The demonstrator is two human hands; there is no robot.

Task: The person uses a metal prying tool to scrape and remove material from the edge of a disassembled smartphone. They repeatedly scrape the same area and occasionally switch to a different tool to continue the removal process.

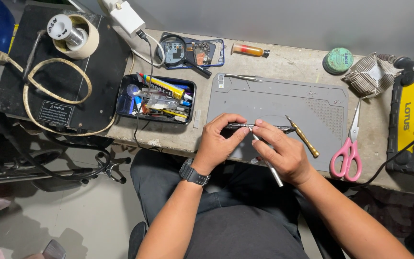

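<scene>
My left hand (219, 139) pinches the left end of a thin dark phone part (269, 127), held edge-on above the grey work mat (283, 98). My right hand (283, 151) steadies the part's middle and grips a slim silver tool (270, 169) whose tip meets the part's edge. A black watch (193, 173) sits on my left wrist. A brass-handled screwdriver (304, 138) lies on the mat just right of my hands.
Pink-handled scissors (348, 148) lie right of the mat. A black tray (155, 99) of tubes and pens sits to the left. Behind are an opened phone with a magnifier (188, 52), tweezers (243, 77), a small bottle (249, 50), a green tin (338, 60), and a tape roll (75, 34).
</scene>
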